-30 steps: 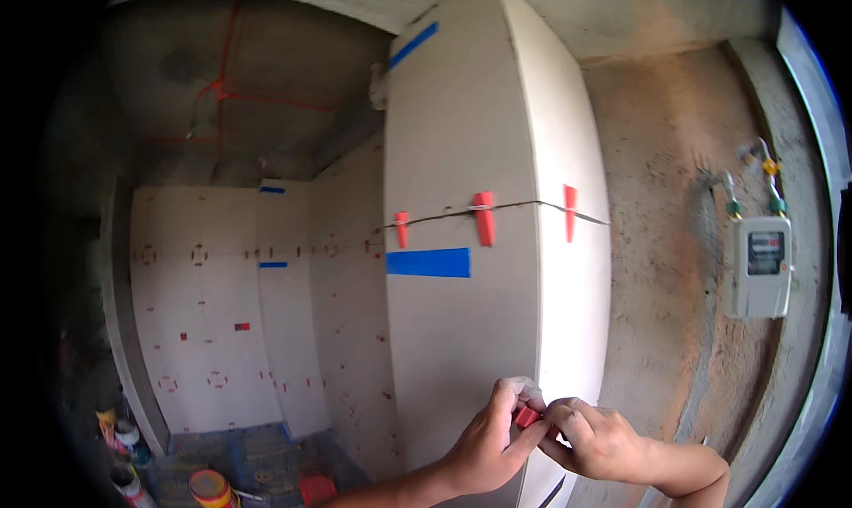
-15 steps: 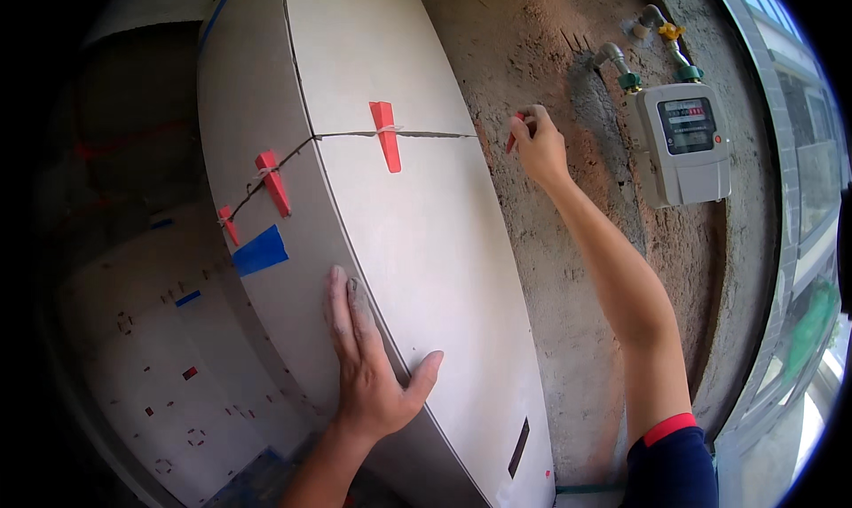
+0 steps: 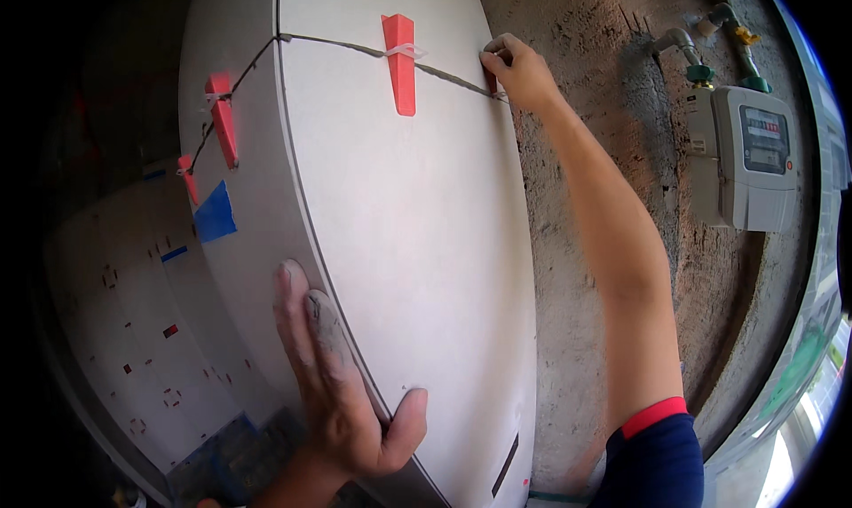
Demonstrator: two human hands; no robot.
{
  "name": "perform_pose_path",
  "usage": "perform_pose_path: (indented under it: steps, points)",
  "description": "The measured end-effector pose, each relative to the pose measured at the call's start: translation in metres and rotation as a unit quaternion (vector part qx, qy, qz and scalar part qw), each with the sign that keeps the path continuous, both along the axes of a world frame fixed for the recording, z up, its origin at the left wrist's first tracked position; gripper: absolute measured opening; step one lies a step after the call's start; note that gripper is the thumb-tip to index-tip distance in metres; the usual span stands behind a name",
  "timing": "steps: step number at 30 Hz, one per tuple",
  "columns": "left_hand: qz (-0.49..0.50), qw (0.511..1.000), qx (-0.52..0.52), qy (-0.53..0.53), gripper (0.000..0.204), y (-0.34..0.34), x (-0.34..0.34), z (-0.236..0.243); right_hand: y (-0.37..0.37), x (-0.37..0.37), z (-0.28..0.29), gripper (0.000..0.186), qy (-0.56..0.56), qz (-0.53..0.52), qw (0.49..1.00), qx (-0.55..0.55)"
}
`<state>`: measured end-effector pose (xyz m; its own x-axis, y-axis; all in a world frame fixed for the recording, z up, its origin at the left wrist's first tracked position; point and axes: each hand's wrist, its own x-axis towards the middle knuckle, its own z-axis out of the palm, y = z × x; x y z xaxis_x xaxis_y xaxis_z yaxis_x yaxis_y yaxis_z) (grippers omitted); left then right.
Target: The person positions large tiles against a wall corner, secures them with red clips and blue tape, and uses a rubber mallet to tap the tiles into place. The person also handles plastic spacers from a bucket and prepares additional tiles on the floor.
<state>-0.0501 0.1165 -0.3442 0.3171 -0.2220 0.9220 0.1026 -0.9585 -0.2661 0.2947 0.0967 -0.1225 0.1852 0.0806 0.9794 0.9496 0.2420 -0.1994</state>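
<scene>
Pale wall tiles cover a column, with a lower front tile (image 3: 417, 233) beneath an upper one (image 3: 355, 2). My left hand (image 3: 346, 393) rests open over the corner, fingers along the side tile (image 3: 257, 189) and thumb on the front face. At the right end of the dark joint, my right hand (image 3: 525, 75) pinches a red tile-leveling wedge (image 3: 492, 83), partly hidden by the fingers. Another red wedge (image 3: 403, 86) sits through a whitish clip on the front joint. Two more, a larger wedge (image 3: 221, 122) and a smaller wedge (image 3: 187, 180), sit along the side joint.
Blue tape (image 3: 216, 213) sticks to the side tile. Right of the column is a rough cement wall (image 3: 586, 180) with a grey gas meter (image 3: 765, 157) and its pipes (image 3: 683, 47). A window (image 3: 816, 242) borders the far right. More tiled wall (image 3: 133, 330) stands at lower left.
My right hand has brought the red wedge from in front of the cement wall to the joint's right end. The view has shifted closer; my left hand stays on the corner.
</scene>
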Motion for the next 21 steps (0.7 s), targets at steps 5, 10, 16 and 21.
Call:
perform_pose_path:
  steps: [5,10,16,21]
  points:
    - [-0.013,1.000,-0.007,0.002,0.087,0.002,0.001,0.000,0.009,0.023,-0.017,0.034,0.018,-0.014,0.999,-0.037]
    - [-0.012,0.999,-0.032,0.018,0.094,0.004,0.001,-0.002,0.033,0.037,-0.026,0.046,-0.045,0.085,0.993,0.068]
    - [-0.019,0.992,-0.115,0.049,0.092,-0.008,0.002,0.002,0.043,0.049,-0.013,0.040,-0.192,-0.039,0.957,0.215]
    - [0.012,0.998,-0.065,0.020,0.080,-0.010,0.002,0.000,0.043,0.045,-0.003,0.041,-0.241,-0.058,0.947,0.206]
